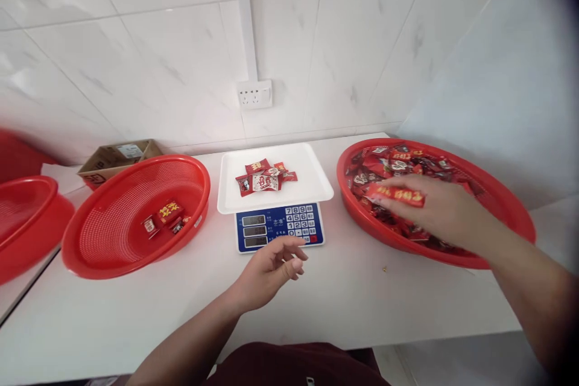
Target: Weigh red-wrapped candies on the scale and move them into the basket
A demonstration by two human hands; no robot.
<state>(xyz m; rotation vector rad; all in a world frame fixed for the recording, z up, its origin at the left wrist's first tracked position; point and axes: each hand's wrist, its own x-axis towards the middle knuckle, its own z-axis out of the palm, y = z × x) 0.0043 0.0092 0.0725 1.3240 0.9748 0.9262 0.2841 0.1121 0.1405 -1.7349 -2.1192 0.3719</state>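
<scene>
My right hand (436,208) is over the right red basket (362,232), its fingers closed on a red candy packet (400,195) with gold lettering. Below that packet lie many wrapped candies (400,163), mostly red. In front of the scale (253,235), my left hand (271,271) hovers with loosely bent fingers, thumb apart, and nothing visible in it. On the scale's white tray (312,175) rests a small heap of wrapped candies (266,181), red and white. The scale's displays are too small to read surely.
A red mesh basket (113,217) to the left contains a few red packets (168,211). Behind it stands a cardboard box (115,163); another red basket (27,211) is at the far left. A tiny gold bit (385,269) lies on the white table (353,307). The wall carries a socket (254,94).
</scene>
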